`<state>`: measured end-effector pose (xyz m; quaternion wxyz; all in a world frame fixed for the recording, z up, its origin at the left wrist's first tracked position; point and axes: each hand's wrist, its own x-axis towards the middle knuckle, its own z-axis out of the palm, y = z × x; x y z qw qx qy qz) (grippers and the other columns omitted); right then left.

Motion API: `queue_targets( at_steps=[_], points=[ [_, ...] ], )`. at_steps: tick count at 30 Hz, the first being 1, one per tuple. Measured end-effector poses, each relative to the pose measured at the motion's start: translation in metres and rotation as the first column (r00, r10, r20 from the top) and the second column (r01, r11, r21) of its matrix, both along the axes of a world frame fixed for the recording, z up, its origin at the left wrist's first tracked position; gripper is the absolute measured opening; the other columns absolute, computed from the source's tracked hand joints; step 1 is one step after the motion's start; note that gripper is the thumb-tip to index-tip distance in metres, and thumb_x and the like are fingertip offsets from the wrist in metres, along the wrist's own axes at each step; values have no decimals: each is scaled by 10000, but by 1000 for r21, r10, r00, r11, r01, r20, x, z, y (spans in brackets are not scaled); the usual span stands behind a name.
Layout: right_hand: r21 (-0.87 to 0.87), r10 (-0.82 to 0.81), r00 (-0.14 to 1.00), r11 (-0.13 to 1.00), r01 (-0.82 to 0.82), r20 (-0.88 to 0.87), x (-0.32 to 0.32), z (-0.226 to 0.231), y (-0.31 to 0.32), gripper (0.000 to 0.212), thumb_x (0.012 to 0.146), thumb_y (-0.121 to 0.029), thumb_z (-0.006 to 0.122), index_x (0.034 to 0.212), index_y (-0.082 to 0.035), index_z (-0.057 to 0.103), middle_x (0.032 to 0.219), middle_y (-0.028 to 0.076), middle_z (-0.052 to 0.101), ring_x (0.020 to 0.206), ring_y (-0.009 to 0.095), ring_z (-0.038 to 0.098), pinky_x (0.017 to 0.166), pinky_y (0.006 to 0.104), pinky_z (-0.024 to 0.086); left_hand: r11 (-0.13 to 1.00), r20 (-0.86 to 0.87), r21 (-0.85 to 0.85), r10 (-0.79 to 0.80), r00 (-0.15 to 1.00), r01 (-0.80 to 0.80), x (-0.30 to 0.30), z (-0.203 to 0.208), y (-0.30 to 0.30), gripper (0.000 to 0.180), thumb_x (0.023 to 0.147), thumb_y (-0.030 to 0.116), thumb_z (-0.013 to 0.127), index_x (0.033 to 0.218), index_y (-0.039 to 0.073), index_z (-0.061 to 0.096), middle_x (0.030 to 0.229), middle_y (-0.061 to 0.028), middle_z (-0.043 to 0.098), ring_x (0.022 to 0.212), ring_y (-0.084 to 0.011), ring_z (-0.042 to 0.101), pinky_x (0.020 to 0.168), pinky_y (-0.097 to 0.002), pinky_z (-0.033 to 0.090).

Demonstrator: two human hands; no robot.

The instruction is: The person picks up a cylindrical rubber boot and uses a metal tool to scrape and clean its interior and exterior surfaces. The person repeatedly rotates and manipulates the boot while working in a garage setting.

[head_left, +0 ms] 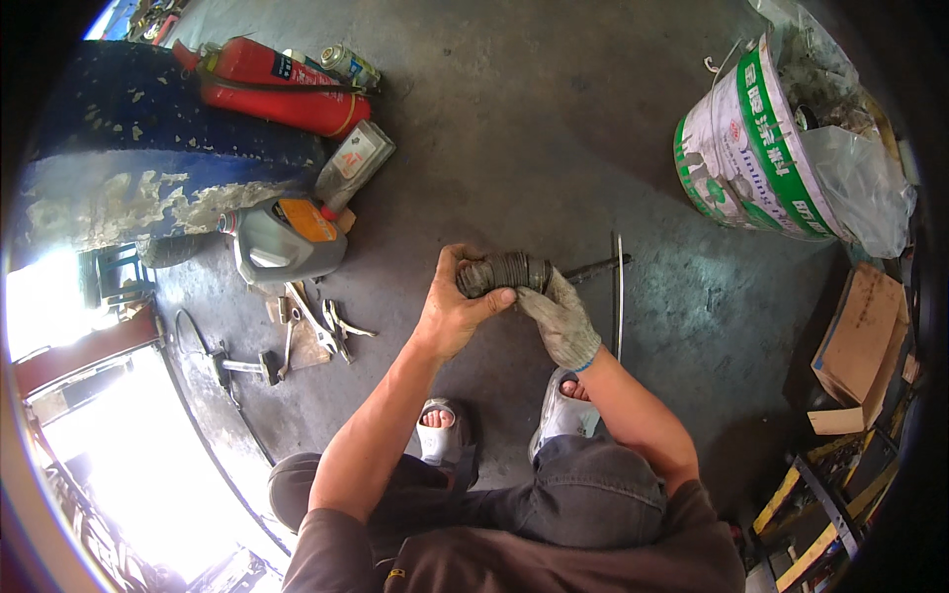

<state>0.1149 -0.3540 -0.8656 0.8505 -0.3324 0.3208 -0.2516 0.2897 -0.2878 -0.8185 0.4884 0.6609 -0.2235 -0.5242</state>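
Note:
A dark, dirty corrugated rubber hose [509, 272] is held up in front of me between both hands. My bare left hand [447, 308] wraps round its left end, with the thumb pressed along the near side. On the right end, my right hand [563, 324] grips it in a worn, pale work glove. Part of the hose lies hidden behind the fingers. Beyond the glove, a dark rod [599, 268] sticks out to the right; whether it touches the hose, I cannot tell. A thin pale strip [621, 296] lies on the floor beside it.
At left are a grey jug [287, 237], a red fire extinguisher [287, 87] and a clear bottle [354, 166]. Pliers [341, 321], wrenches and a hammer [247, 367] lie nearby. A white-green bucket [746, 148] and a cardboard box [862, 341] stand right.

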Motion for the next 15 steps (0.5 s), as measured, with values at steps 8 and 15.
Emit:
queue_targets(
  at_steps=[8,15],
  points=[
    [137,-24,1000,990,25,-10,-10,-17,-13,223,1059,-115,635,1244,-3,689,1188,56,727,1090,169,687,999,341,547,937,452,137,-348,822,321,11,15,-2,978,678,270,1029,1388,-22,422,1155,-139,642,1065,-252,657,964,-401,537],
    [259,90,994,960,-101,54,4,6,-6,287,976,-95,718,1247,0,709,1169,67,746,1082,177,703,997,329,555,894,463,224,-447,765,387,3,18,1,1001,680,339,1024,1380,-30,410,1092,-161,648,1035,-266,645,958,-411,530]
  ],
)
